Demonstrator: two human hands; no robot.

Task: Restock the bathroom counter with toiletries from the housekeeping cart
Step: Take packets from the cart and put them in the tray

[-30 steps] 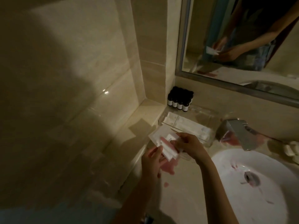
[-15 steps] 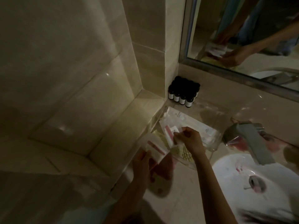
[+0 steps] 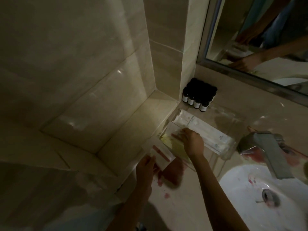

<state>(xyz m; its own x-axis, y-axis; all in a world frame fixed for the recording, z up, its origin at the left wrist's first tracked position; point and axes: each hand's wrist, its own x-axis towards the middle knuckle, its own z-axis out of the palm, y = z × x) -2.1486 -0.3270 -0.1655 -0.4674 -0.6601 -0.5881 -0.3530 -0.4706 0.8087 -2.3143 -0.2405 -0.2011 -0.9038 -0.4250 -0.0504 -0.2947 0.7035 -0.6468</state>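
While the left hand point(image 3: 145, 166) pinches spare packets point(image 3: 160, 151) at the tray's 8 o'clock corner, the right hand point(image 3: 191, 141) reaches into the clear tray point(image 3: 226, 156). I cannot tell whether its fingers pinch a packet. Best lay each packet flat beside the long white sachets point(image 3: 205, 129), clear of the bottles point(image 3: 194, 101) at 12 o'clock.

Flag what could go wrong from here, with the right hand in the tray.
1. Left hand grips the packet by one end; it could slip onto the counter.
2. Right hand is in the clear tray; a push might shift it toward the sink.
3. Dim light may hide misplaced items.
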